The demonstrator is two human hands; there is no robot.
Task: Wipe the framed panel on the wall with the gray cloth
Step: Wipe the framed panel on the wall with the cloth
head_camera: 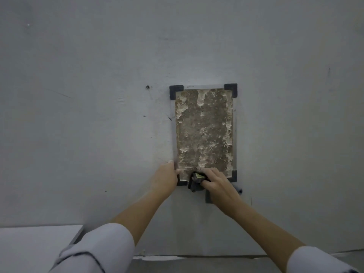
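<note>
Right hand [213, 182] grip closed on bunched gray cloth [195, 181] at panel [203, 131] bottom edge, left hand [167, 177] fingers open bracing frame; hard rubbing may flake crusty surface

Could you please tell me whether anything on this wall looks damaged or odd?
Yes: the panel inside the frame is blotchy, with pale flaky patches over a brown surface, mostly along its top and right side. The wall shows small dark marks.

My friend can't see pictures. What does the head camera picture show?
A person's right hand presses a bunched dark gray cloth against the bottom edge of a blotchy brown framed panel on a gray wall. The left hand rests at the frame's lower left corner.
</note>
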